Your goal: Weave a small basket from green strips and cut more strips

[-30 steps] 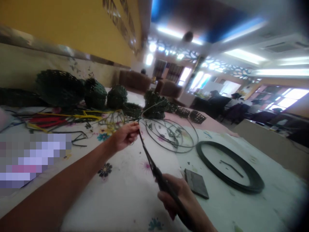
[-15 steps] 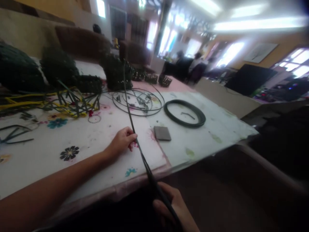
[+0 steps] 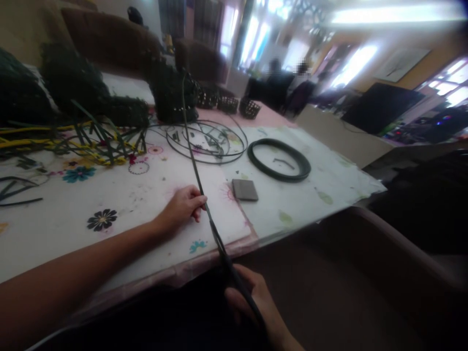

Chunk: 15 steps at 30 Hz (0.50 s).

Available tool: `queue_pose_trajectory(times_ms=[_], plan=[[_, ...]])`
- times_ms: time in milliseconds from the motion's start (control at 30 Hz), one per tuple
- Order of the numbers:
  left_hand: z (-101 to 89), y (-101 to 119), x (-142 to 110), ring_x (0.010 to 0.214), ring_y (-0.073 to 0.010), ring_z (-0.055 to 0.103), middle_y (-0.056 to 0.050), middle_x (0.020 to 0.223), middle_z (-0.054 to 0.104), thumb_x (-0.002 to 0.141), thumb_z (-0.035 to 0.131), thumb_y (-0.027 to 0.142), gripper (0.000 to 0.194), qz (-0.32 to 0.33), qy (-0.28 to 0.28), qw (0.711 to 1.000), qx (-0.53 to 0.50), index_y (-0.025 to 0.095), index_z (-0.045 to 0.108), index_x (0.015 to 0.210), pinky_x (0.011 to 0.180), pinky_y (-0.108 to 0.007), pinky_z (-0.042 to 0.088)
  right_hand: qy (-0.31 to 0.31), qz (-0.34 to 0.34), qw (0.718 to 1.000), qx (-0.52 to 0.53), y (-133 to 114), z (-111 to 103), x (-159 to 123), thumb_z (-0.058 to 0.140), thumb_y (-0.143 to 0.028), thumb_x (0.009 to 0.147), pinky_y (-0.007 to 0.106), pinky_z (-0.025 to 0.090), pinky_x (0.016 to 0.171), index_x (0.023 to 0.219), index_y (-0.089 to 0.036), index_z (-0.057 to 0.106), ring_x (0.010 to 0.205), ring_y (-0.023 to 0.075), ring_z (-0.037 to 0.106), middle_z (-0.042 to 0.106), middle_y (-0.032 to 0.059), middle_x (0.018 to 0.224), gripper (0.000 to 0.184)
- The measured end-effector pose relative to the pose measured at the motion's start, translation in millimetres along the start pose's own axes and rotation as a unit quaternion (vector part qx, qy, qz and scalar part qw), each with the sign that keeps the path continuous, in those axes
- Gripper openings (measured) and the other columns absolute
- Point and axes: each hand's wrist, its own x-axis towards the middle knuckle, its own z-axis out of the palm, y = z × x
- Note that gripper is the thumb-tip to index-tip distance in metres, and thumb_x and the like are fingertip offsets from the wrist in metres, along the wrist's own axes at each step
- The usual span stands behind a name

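Observation:
My left hand [image 3: 186, 204] is closed above the table's front part, pinching a long thin green strip [image 3: 192, 158] between thumb and fingers. The strip rises away from the hand toward the dark woven baskets at the back. Its near end meets the blades of a pair of dark scissors [image 3: 224, 258], just in front of the table edge. My right hand [image 3: 254, 297] grips the scissors by their handles, lower right of the left hand. The blades point up toward the left hand and lie nearly in line with the strip.
A grey square block [image 3: 244, 190] and a dark green coil [image 3: 280, 160] lie on the flowered tablecloth [image 3: 146, 248]. Behind them are loose loops of strip [image 3: 206, 161], a green and yellow strip bundle [image 3: 106, 146] and dark woven baskets [image 3: 171, 92]. People [image 3: 278, 83] sit far back.
The view has tilted slightly down, so the table things appear a little higher. Both hands keep their holds, and the scissor blades still meet the strip below my left hand.

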Motion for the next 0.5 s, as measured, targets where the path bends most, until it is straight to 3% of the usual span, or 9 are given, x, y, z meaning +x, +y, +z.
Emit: queue_pose_trajectory(times_ms=[233,500], plan=[[-1.5,-0.3,-0.3,0.041,-0.0066,0.046,0.005,0.053,0.053,0.079,0.064,0.021,0.017,0.002,-0.003,1.000,0.006,0.018,0.048,0.072,0.040,-0.020,0.039,0.018,0.001,1.000,-0.020,-1.5,2.6,-0.7,0.072,-0.056,0.074,0.018,0.022,0.039,0.076,-0.014,0.056,0.041,0.0050,0.030,0.039,-0.0077,0.048,0.044],[-4.4,-4.0,2.3,0.042,-0.0074,0.047,0.004,0.057,0.057,0.077,0.066,0.023,0.019,0.011,-0.004,1.000,0.012,0.018,0.049,0.071,0.040,-0.020,0.040,0.022,0.009,0.999,-0.022,-2.4,1.5,-1.9,0.075,-0.053,0.072,0.018,0.022,0.040,0.076,-0.012,0.060,0.044,0.0050,0.030,0.038,-0.0069,0.052,0.043]])
